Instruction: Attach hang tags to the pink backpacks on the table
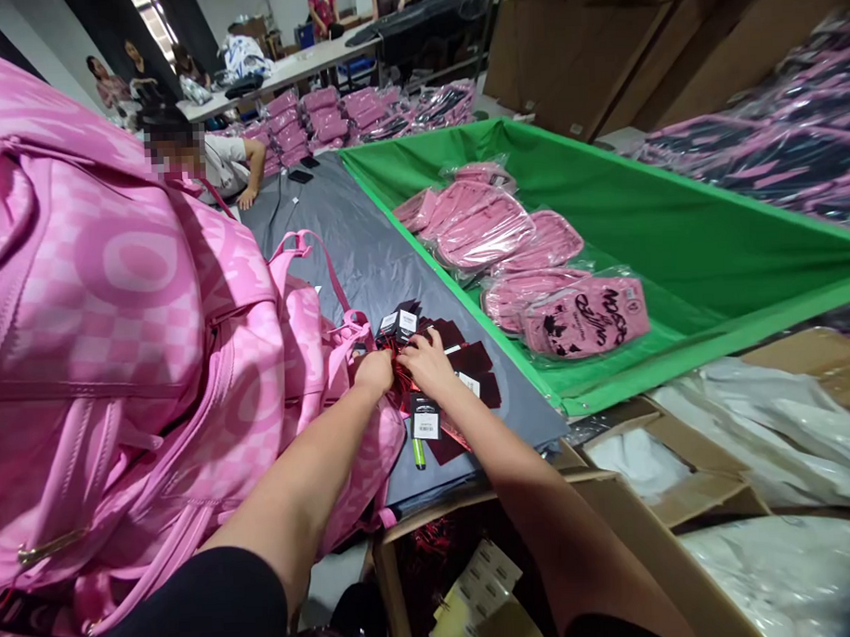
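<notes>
My left hand (375, 372) is closed, knuckles up, at the edge of a pile of dark hang tags (478, 360) with shiny red strings. Whatever its fingers hold is hidden. Beside it my right hand (427, 363) reaches over the pile, its fingers bent down among the red strings (403, 386) and tags. Several tags carry white barcode labels (426, 424). Just below the pile lies a green marker-like stick (419, 453). Pink patterned backpacks (130, 264) are heaped against my left side, with one strap close to my left hand.
A green fabric bin (673, 226) to the right holds pink bags in clear plastic (585, 318). Open cardboard boxes (656, 552) stand at the near edge of the grey-covered table (323, 206). Across it, a person (228, 167) rests an arm near phones (300, 176). Wrapped bags (327, 117) are stacked behind.
</notes>
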`<state>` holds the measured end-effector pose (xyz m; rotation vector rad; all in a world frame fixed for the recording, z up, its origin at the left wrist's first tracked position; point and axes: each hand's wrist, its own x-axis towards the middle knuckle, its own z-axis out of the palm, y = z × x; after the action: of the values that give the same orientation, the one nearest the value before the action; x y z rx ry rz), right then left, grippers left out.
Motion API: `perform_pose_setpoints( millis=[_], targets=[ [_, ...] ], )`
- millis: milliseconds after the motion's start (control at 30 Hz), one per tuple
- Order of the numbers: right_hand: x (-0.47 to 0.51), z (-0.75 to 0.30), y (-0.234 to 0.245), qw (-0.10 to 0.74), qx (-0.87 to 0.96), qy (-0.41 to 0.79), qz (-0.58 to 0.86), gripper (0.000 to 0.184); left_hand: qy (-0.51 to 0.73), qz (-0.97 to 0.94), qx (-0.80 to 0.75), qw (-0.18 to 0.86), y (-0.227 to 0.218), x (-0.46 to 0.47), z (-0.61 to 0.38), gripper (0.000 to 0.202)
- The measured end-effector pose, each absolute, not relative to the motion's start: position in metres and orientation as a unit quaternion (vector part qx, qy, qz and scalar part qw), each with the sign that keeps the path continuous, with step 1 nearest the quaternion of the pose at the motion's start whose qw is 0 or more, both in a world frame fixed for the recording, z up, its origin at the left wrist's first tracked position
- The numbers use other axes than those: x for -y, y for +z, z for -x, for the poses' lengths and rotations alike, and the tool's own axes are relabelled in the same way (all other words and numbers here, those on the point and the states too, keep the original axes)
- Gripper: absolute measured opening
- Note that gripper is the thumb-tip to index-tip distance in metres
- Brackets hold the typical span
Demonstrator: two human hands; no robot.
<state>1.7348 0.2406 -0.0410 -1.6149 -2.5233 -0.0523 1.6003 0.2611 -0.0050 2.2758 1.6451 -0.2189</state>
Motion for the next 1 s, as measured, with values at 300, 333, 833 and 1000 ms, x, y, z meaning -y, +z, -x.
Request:
perform_pose_setpoints(
  millis=[300,333,833,1000],
  targets=[
    [-0.251,-1.736,-0.052,0.077,0.803,0.057,0.588,0.021,-0.063,-0.782,-0.591,0.187,-0.011,-0.264,-1.6,0.02],
    [-0.252,-1.737,-0.052,0.076,0.793,0.077,0.599,0.02,-0.063,-0.781,-0.591,0.19,-0.011,-0.264,-1.6,0.02],
    [-0.235,-1.738,-0.048,0.085,0.849,-0.059,0.518,0.028,-0.086,-0.798,-0.578,0.15,-0.006,-0.26,-1.604,0.029],
    [-0.218,-1.764,-0.054,0.101,0.819,-0.06,0.562,0.027,-0.105,-0.798,-0.575,0.146,-0.003,-0.259,-1.607,0.028]
  ],
)
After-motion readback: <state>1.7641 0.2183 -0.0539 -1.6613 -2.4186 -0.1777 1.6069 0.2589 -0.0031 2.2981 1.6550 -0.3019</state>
